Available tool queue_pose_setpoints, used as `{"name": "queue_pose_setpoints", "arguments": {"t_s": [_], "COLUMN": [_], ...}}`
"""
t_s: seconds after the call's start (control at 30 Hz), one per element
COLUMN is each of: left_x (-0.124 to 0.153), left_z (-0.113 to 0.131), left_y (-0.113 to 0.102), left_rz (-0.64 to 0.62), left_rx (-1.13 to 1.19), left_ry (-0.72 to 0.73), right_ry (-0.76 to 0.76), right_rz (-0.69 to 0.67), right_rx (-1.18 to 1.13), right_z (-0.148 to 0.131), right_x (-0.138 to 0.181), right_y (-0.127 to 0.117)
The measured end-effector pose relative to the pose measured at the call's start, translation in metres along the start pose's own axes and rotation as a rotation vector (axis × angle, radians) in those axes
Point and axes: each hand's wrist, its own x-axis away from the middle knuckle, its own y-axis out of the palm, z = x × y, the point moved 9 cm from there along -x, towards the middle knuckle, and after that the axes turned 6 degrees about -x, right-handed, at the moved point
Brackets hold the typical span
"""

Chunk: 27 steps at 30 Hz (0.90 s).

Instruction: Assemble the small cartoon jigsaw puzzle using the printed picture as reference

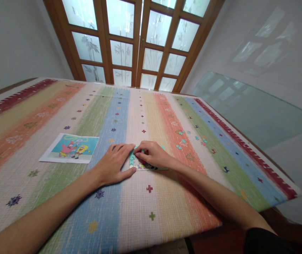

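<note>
A small, partly joined jigsaw puzzle (133, 160) with teal pieces lies on the striped tablecloth (145, 208) between my hands. My left hand (115, 160) rests flat on the cloth, fingers stretched out, its fingertips and thumb touching the puzzle's left edge. My right hand (153, 155) lies over the right part of the puzzle, fingers curled and pressing down on a piece at its top. Much of the puzzle is hidden under that hand. Left of my left hand lies a printed cartoon picture (71, 148).
The table is covered by a cloth in coloured stripes with small cross marks. A glass tabletop (248, 109) stands to the right against the wall. Wooden-framed frosted glass doors (140, 42) are behind the table.
</note>
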Motion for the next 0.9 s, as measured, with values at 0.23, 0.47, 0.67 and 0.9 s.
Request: {"name": "queue_pose_setpoints", "arguments": {"t_s": [0.23, 0.47, 0.67, 0.9], "left_x": [0.001, 0.002, 0.005, 0.006], "left_z": [0.013, 0.024, 0.025, 0.022], "left_y": [-0.016, -0.028, -0.028, -0.024], "left_rz": [0.14, 0.247, 0.262, 0.236], "left_rx": [-0.007, -0.013, -0.012, 0.001], "left_ry": [0.1, 0.213, 0.236, 0.222], "right_ry": [0.014, 0.122, 0.118, 0.048], "right_rz": [0.095, 0.149, 0.158, 0.121], "right_rx": [0.018, -0.021, -0.005, 0.062], "right_z": [0.012, 0.047, 0.051, 0.041], "right_x": [0.011, 0.042, 0.061, 0.067], "right_y": [-0.03, -0.061, -0.063, -0.052]}}
